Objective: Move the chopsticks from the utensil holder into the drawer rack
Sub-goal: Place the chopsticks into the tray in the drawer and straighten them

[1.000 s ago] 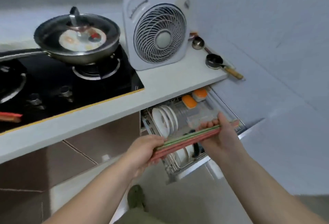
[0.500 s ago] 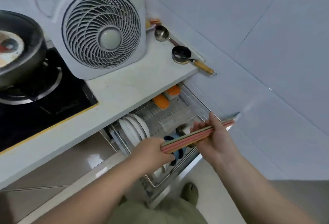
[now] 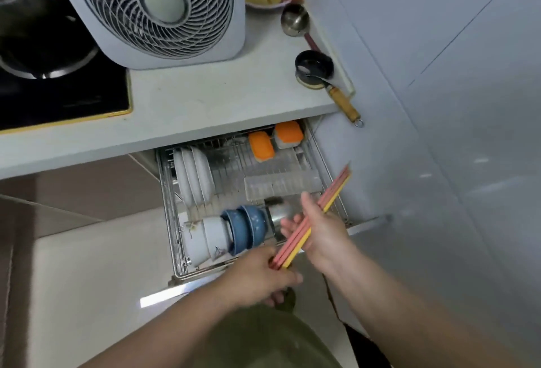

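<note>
A bundle of pink and yellow chopsticks (image 3: 333, 195) is held slanted above the right front part of the pulled-out wire drawer rack (image 3: 171, 221). My right hand (image 3: 319, 230) grips the bundle around its middle. My left hand (image 3: 260, 277) pinches its lower end near the rack's front rail. The upper tips point up and right toward the grey wall. Inside the rack lies a clear ridged plastic tray (image 3: 281, 186), just beyond my right hand. No utensil holder is in view.
The rack holds upright white plates (image 3: 191, 180), white and blue bowls (image 3: 234, 231) on their sides, a steel cup (image 3: 281, 212) and two orange-lidded boxes (image 3: 275, 140). On the counter (image 3: 205, 98) stand a white fan (image 3: 158, 7), a steel ladle (image 3: 295, 23), a small black pan (image 3: 314, 69) and the black hob (image 3: 58, 92).
The view has tipped further down onto the drawer. Both hands have lowered the bundle toward the rack's right front, and its far end has swung up so it slants more steeply.
</note>
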